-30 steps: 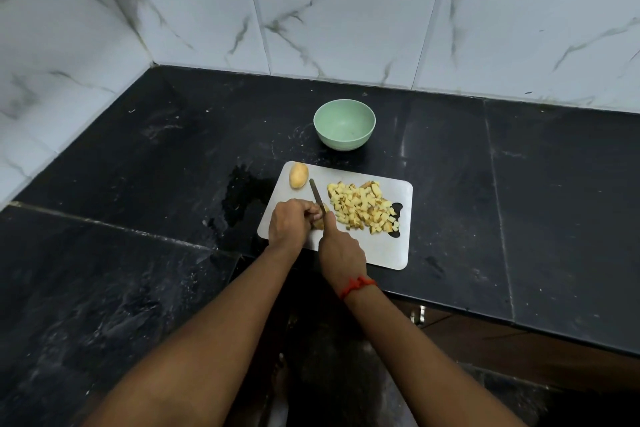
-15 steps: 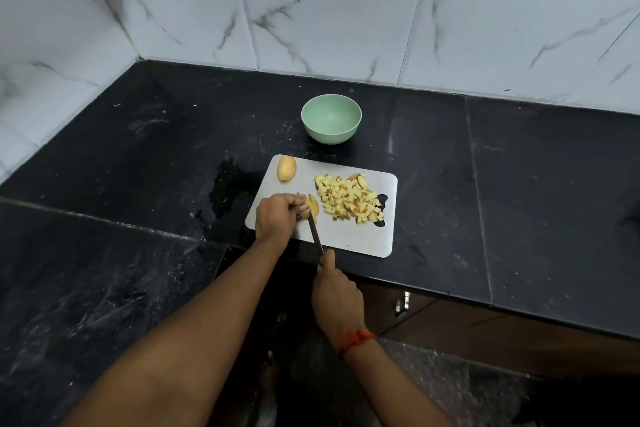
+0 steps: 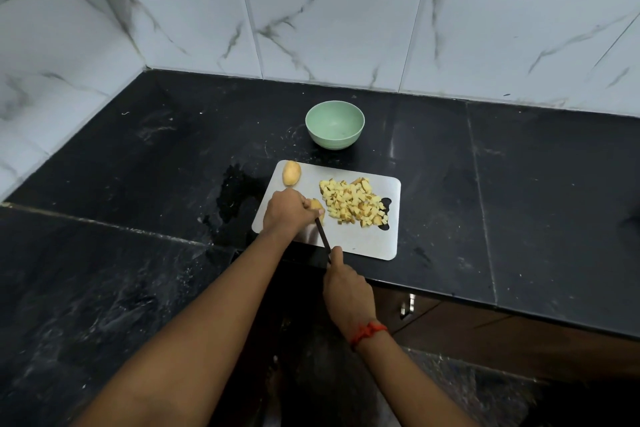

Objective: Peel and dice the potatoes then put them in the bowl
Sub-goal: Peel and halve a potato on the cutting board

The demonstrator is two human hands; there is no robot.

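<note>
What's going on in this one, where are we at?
A person is dicing potatoes on a pale grey cutting board on a black stone counter. The left hand holds a yellow potato piece on the board, and the right hand grips a dark knife at it. A pile of yellow potato cubes lies alongside, with a small whole potato at the far left corner. The mint green bowl behind holds no potato yet.

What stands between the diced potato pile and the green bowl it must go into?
Nothing visible. Only bare cutting board and black countertop separate the diced potato pile from the green bowl, which is empty; the whole potato lies off to the left.
</note>
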